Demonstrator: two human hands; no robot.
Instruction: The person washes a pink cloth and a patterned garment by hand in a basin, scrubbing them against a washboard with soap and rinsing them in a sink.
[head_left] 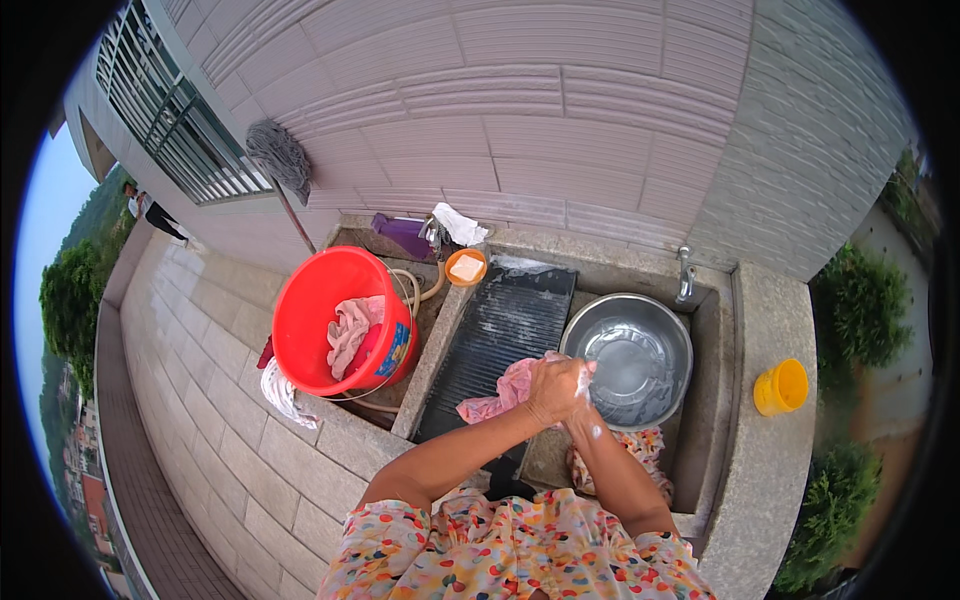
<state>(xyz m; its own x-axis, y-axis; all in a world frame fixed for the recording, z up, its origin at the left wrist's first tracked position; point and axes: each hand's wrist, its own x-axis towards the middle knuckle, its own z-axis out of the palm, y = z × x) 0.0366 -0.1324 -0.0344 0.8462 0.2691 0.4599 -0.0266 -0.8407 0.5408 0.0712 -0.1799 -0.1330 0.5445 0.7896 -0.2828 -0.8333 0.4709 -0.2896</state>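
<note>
Left hand (550, 391) against right hand (580, 396), forearms (612, 455) angled inward.

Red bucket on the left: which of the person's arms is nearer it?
Left. The left forearm lies lower right of the red bucket; the right forearm is farther right, beyond the left one.

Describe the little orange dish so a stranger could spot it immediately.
Start at the concrete sink, then its black ridged washboard. By the washboard's far left corner sits a round orange dish. Unlike the taller yellow cup at far right, it holds a pale block.
</note>
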